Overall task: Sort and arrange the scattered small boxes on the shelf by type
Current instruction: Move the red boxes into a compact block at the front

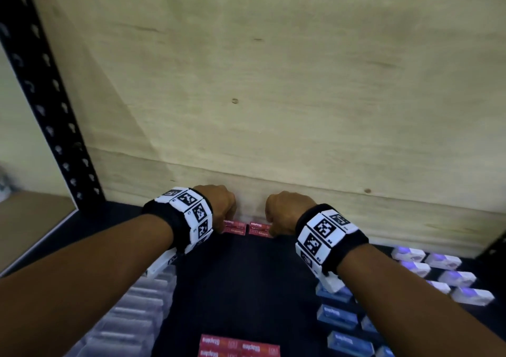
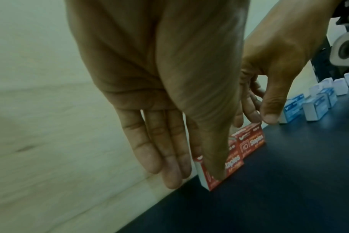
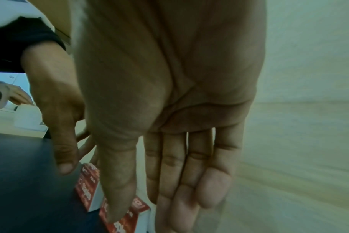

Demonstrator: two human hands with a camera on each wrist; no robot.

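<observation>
Status: sorting is partly done, judging by the layout on the dark blue-black shelf surface [image 1: 241, 280]. Landmark for all positions: the pale plywood back panel [image 1: 273, 83].

- Two small red cardboard staple boxes [image 1: 246, 228] sit side by side, flush against the foot of the panel, approx. mid-shelf.
- Left hand [image 1: 216, 206]: thumb laid on the front face of the left red box, straight fingers [image 2: 169, 165] down behind it, next to the panel. The box is held between thumb and fingers.
- Right hand [image 1: 284, 214]: same config on the right red box, thumb [image 3: 118, 197] on the front, fingers toward the panel. Also a light hold.
- Judgement: the pair is being squared up against the panel; letting go comes next.

Sorted so far (est.):
- Clear plastic boxes [image 1: 131, 315] in a column running away from the panel, left side.
- Blue staple boxes [image 1: 339, 315] in a column, right side.
- White boxes with purple tops [image 1: 443, 271] in loose rows, further right, near the panel.

Remaining: more red staple boxes [image 1: 238, 345] lie far from the panel at the front edge; these prob. still need moving back to join the pair.

Clearances:
- The lane between the pair and the front red boxes is bare shelf, open for sliding.
- The panel is a hard stop; no room behind.
- The black perforated metal upright [image 1: 43, 96] bounds the panel's left edge.
- Forearms pass close over both side columns; risk of knocking them on withdrawal.
</observation>
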